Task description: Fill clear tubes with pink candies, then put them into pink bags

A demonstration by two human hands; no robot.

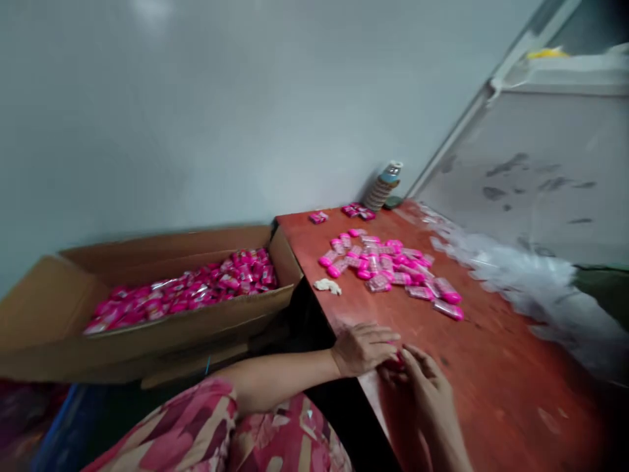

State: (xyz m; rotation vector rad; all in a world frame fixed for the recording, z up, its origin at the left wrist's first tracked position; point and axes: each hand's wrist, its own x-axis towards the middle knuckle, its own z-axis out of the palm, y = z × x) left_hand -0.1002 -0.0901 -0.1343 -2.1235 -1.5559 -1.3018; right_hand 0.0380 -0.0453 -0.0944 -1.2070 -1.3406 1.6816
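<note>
Both hands are together over the near edge of the red table (pixel 486 354). My left hand (pixel 362 350) lies palm down, its fingers closed together and reaching to a small pink pack (pixel 399 357). From the other side my right hand (pixel 428 379) pinches the same pack between thumb and fingers. The hands cover most of it, so its shape is hard to make out. Beyond them is a loose pile of small pink packs with clear, printed sides (pixel 386 262). A crumpled white scrap (pixel 327 286) lies near the table's left edge.
Left of the table stands an open cardboard box (pixel 196 321) holding many wrapped pink packs (pixel 196 292). A ribbed bottle-like container (pixel 383 187) leans by the wall, near a few darker pink packs (pixel 358 210). Clear plastic wrappers (pixel 531 269) line the table's right side.
</note>
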